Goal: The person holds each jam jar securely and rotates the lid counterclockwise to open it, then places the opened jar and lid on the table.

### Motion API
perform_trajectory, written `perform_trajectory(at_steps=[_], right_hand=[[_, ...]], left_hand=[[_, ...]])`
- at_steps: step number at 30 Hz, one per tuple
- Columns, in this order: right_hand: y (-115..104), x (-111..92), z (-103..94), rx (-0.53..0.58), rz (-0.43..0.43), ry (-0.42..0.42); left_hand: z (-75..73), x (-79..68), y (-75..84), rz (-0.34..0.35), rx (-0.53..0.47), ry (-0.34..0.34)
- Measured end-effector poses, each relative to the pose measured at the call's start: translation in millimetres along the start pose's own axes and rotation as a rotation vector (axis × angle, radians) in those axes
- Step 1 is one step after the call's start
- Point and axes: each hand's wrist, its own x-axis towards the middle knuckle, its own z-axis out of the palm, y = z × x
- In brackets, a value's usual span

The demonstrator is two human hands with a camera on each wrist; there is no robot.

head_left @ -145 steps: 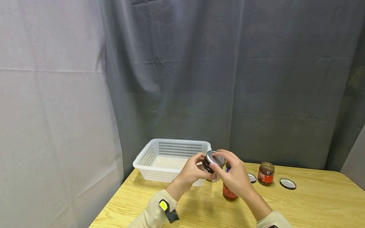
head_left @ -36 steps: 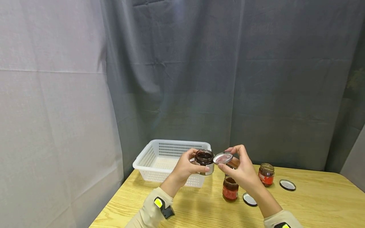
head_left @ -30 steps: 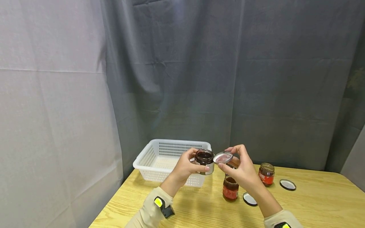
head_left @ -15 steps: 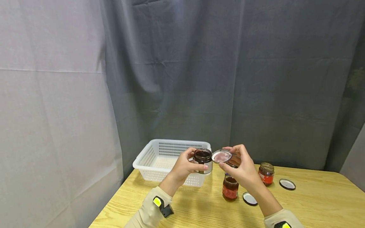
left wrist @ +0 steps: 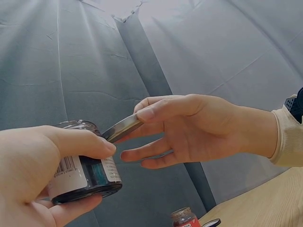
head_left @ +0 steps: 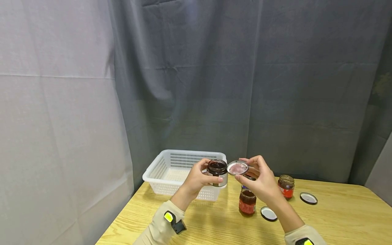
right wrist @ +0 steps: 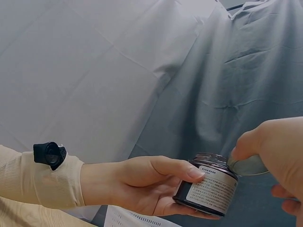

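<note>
My left hand grips a glass jar with dark contents, its mouth uncovered and a pale label on its side. Between thumb and fingers, my right hand pinches a round metal lid. That lid is tilted beside the jar's mouth, with its whitish, pink-tinged underside toward the head view. In the left wrist view the lid slants with its lower edge at the jar's rim. The right wrist view shows printed text on the jar label, my left thumb pressing against it.
On the wooden table stand a red-labelled jar and another, both lidless. Two lids lie there, one near and one farther right. Something blue-labelled is mostly hidden behind my right hand. A white basket is behind my left hand.
Earlier the lid sat on the jar under my right hand; it has come off. Since then jar and lid have shifted slightly left, the lid's underside turning up. A table lid now lies nearer.
</note>
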Motion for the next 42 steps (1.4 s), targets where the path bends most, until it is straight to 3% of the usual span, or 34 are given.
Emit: perform_trajectory(at_steps=[20, 27, 34, 42], right_hand=[[1.2, -9.1, -9.7, -0.049, 0.011, 0.006], [5.1, -15.0, -16.1, -0.053, -0.028, 0.024], [6.3, -20.5, -20.7, -0.142, -0.047, 0.030], [11.7, -25.8, -42.1, -0.265, -0.044, 0.067]], left_hand=[[9.9, -4.6, -1.6, 0.019, 0.035, 0.015], [17.2, -6.3, -0.9, 0.047, 0.042, -0.020], [23.7, -10.3, -5.3, 0.025, 0.025, -0.015], [42.1, -13.3, -8.0, 0.006, 0.046, -0.003]])
